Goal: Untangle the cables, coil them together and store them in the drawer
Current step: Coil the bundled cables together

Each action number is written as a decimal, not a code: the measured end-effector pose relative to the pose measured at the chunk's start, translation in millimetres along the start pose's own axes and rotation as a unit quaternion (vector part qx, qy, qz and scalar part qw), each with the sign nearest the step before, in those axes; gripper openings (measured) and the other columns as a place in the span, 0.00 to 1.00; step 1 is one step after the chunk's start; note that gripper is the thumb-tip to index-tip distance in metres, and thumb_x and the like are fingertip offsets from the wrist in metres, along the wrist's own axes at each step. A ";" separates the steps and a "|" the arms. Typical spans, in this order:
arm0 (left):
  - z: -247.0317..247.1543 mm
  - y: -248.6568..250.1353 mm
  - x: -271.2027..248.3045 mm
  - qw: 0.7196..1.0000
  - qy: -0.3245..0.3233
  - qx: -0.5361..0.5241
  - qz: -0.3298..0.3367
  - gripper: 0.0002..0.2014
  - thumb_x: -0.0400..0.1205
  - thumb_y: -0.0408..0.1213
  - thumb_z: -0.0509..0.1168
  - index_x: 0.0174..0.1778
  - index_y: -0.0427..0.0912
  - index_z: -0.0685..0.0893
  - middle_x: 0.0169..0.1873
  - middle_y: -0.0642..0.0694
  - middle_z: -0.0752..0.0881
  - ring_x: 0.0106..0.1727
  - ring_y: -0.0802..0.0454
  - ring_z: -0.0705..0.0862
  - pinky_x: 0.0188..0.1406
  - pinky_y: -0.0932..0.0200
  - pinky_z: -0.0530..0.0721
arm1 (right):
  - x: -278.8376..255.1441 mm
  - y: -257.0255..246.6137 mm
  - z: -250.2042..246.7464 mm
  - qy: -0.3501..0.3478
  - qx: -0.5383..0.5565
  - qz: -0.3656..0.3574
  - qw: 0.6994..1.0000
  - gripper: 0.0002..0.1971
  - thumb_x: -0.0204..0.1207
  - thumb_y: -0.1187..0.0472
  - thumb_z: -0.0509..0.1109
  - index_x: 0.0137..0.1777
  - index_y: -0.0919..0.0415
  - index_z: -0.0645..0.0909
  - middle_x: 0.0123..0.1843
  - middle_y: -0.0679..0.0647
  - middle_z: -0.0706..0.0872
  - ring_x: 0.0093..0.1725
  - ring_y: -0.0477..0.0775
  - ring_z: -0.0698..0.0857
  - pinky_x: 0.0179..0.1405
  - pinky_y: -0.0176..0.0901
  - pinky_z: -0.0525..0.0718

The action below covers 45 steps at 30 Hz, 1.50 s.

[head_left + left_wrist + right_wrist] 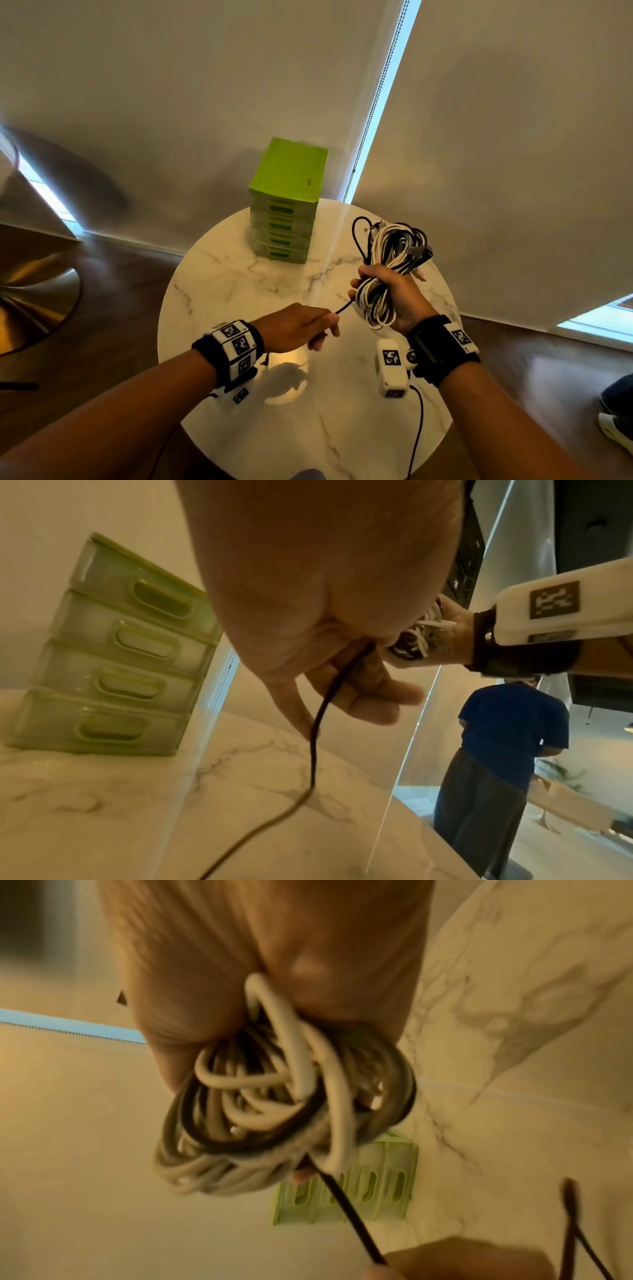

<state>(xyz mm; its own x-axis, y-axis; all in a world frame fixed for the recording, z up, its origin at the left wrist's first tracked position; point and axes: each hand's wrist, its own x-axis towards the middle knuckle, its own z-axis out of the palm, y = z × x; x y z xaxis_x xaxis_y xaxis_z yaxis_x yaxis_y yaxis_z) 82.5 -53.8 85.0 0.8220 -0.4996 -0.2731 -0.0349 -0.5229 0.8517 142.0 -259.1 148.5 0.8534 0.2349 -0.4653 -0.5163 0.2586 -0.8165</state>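
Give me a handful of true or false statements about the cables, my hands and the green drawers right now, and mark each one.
1. The right hand grips the cable bundle. True.
2. The left hand is empty. False: it pinches a black cable.
3. The bundle lies on the table. False: it is held above it.
4. The green drawer unit has one drawer pulled out. False: all look closed.
5. The bundle mixes white and dark cables. True.

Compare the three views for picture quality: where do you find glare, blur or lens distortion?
Head view: wide-angle bending of the walls, a glare patch on the marble table near the left hand. Left wrist view: green drawer unit soft, table blurred. Right wrist view: motion blur smears the cable bundle held by the right hand; warm, dim light.
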 end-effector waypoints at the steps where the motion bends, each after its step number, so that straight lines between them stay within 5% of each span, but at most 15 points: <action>1: -4.5 0.7 0.5 0.999 0.019 0.028 0.005 0.23 0.89 0.61 0.52 0.50 0.51 0.87 0.37 0.55 0.87 0.39 0.60 0.85 0.54 0.56 0.84 | -0.3 -0.6 -2.0 -0.013 -0.013 0.004 1.000 0.05 0.77 0.67 0.73 0.44 0.70 0.82 0.38 0.66 0.84 0.35 0.59 0.87 0.41 0.50 0.89; 6: -47.9 -10.3 3.1 0.943 0.105 0.306 0.080 0.31 0.78 0.75 0.57 0.38 0.49 0.84 0.36 0.55 0.81 0.39 0.56 0.77 0.44 0.55 0.77 | -8.5 -6.6 -18.0 -0.096 -0.120 0.041 0.987 0.14 0.69 0.64 0.77 0.52 0.68 0.80 0.37 0.65 0.81 0.33 0.59 0.82 0.38 0.49 0.84; 12: -68.9 -12.1 7.4 0.924 0.249 0.278 0.081 0.29 0.71 0.79 0.64 0.32 0.53 0.78 0.37 0.58 0.78 0.42 0.61 0.77 0.65 0.55 0.63 | -18.9 -8.5 -19.2 -0.111 -0.230 0.039 0.966 0.15 0.68 0.62 0.76 0.52 0.71 0.84 0.39 0.68 0.85 0.36 0.63 0.85 0.34 0.49 0.86; 15: -60.3 1.8 14.2 0.927 0.337 0.126 0.108 0.26 0.68 0.70 0.74 0.34 0.50 0.76 0.35 0.57 0.75 0.37 0.59 0.76 0.57 0.60 0.69 | -18.5 -0.5 -11.7 -0.129 -0.236 0.022 0.963 0.13 0.71 0.64 0.75 0.53 0.71 0.83 0.40 0.69 0.85 0.38 0.64 0.86 0.38 0.51 0.87; 18: -48.0 21.2 18.3 0.941 0.298 -0.122 0.098 0.17 0.76 0.45 0.78 0.53 0.40 0.82 0.45 0.55 0.80 0.43 0.67 0.81 0.51 0.70 0.77 | -16.9 4.8 -7.7 -0.113 -0.186 0.007 0.976 0.11 0.76 0.69 0.74 0.57 0.71 0.84 0.42 0.68 0.85 0.40 0.64 0.86 0.40 0.52 0.88; 20: -38.3 28.6 23.6 0.934 0.262 -0.234 0.069 0.14 0.83 0.39 0.74 0.62 0.43 0.80 0.51 0.51 0.86 0.51 0.66 0.86 0.58 0.64 0.83 | -15.7 6.4 -3.5 -0.102 -0.170 -0.005 0.980 0.13 0.77 0.71 0.73 0.62 0.69 0.84 0.43 0.67 0.86 0.40 0.62 0.87 0.40 0.52 0.88; 23: -24.2 38.4 34.3 0.899 0.263 -0.348 0.043 0.07 0.88 0.39 0.67 0.56 0.42 0.76 0.46 0.50 0.87 0.56 0.52 0.88 0.64 0.48 0.86 | -15.9 9.4 5.6 -0.109 -0.174 -0.028 0.978 0.12 0.77 0.73 0.73 0.60 0.67 0.84 0.47 0.64 0.87 0.44 0.61 0.88 0.46 0.55 0.88; 26: -19.3 58.4 41.4 0.848 0.259 -0.460 0.043 0.10 0.90 0.25 0.58 0.45 0.41 0.70 0.34 0.54 0.87 0.43 0.58 0.90 0.48 0.56 0.90 | -17.0 13.2 13.8 -0.093 -0.182 -0.060 0.977 0.17 0.75 0.74 0.73 0.63 0.64 0.84 0.48 0.59 0.89 0.46 0.56 0.88 0.47 0.52 0.88; 28: -16.0 64.3 44.9 0.813 0.270 -0.514 0.039 0.12 0.89 0.22 0.56 0.43 0.41 0.70 0.36 0.48 0.83 0.40 0.56 0.89 0.43 0.55 0.89 | -17.4 15.6 15.5 -0.084 -0.196 -0.079 0.974 0.20 0.74 0.74 0.74 0.65 0.61 0.83 0.48 0.59 0.90 0.46 0.54 0.88 0.47 0.50 0.88; 30: -15.8 65.0 48.1 0.759 0.268 -0.593 0.014 0.03 0.87 0.24 0.58 0.51 0.35 0.73 0.45 0.38 0.83 0.49 0.48 0.89 0.49 0.48 0.90 | -17.1 16.8 15.3 -0.079 -0.213 -0.085 0.970 0.20 0.73 0.74 0.75 0.64 0.62 0.84 0.49 0.61 0.90 0.46 0.55 0.88 0.49 0.52 0.88; 32: -15.1 66.8 47.6 0.740 0.262 -0.619 -0.017 0.23 0.80 0.32 0.67 0.69 0.27 0.72 0.63 0.23 0.82 0.66 0.34 0.86 0.58 0.39 0.89 | -17.3 17.1 15.4 -0.082 -0.239 -0.084 0.964 0.17 0.72 0.75 0.76 0.60 0.65 0.85 0.47 0.62 0.90 0.46 0.56 0.88 0.49 0.52 0.88; 34: -14.1 75.5 42.1 0.731 0.246 -0.637 -0.006 0.33 0.78 0.40 0.67 0.77 0.25 0.70 0.70 0.22 0.79 0.71 0.32 0.82 0.65 0.36 0.86 | -17.9 16.6 15.5 -0.085 -0.274 -0.086 0.954 0.14 0.71 0.75 0.76 0.57 0.67 0.86 0.45 0.61 0.91 0.44 0.54 0.89 0.46 0.47 0.89; 37: -11.0 79.5 43.0 0.739 0.229 -0.633 -0.012 0.26 0.89 0.44 0.54 0.73 0.25 0.78 0.66 0.28 0.84 0.66 0.39 0.84 0.74 0.40 0.80 | -18.2 13.7 15.7 -0.090 -0.323 -0.083 0.938 0.12 0.71 0.74 0.77 0.54 0.69 0.86 0.42 0.60 0.91 0.41 0.52 0.89 0.43 0.44 0.88; 41: -9.4 76.4 51.7 0.746 0.273 -0.607 -0.021 0.29 0.88 0.53 0.64 0.75 0.34 0.70 0.67 0.31 0.85 0.64 0.42 0.89 0.58 0.46 0.89 | -19.5 11.8 16.4 -0.102 -0.355 -0.085 0.925 0.14 0.70 0.72 0.79 0.57 0.66 0.87 0.48 0.64 0.92 0.44 0.54 0.90 0.50 0.50 0.90; 45: -8.5 76.9 53.7 0.752 0.290 -0.591 -0.015 0.23 0.88 0.55 0.61 0.66 0.41 0.66 0.71 0.31 0.79 0.68 0.41 0.86 0.64 0.43 0.87 | -20.9 12.8 18.5 -0.116 -0.306 -0.093 0.940 0.16 0.72 0.72 0.79 0.60 0.66 0.85 0.50 0.68 0.91 0.46 0.61 0.91 0.53 0.56 0.90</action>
<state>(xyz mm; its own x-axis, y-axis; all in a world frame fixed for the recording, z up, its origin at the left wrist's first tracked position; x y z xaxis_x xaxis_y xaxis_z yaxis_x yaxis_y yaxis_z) 128.7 -114.9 139.6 0.9338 0.0649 -0.3519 0.2373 0.6236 0.7449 116.2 -243.4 154.1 0.8496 0.4552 -0.2665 -0.1620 -0.2556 -0.9531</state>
